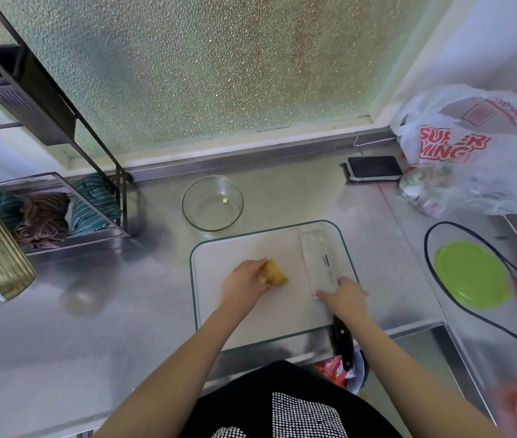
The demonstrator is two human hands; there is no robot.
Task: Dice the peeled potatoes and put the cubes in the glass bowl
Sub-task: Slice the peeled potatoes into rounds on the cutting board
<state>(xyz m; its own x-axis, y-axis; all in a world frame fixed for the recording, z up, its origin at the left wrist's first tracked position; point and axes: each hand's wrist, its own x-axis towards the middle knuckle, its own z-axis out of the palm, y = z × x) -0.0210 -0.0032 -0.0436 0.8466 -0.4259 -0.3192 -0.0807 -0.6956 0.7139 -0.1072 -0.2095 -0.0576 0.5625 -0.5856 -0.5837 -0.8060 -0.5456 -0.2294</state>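
Left hand (244, 284) closed on potato (273, 273), pinning it to board (250, 311) for cutting. Right hand (344, 295) rests loosely on flat-lying cleaver (318, 260), fingers spread, no grip on handle; likely about to lift it. Bowl (212, 203) beyond board, within reach, holds one cube (225, 201).

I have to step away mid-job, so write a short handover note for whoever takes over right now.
Left hand: holds the potato on the board.
Right hand: rests on the cleaver, which lies flat on the board's right side; grip not closed on the handle.
Bowl: behind the board, one small cube inside.
Done: barely started.
Left: dice this potato, move cubes to the bowl.
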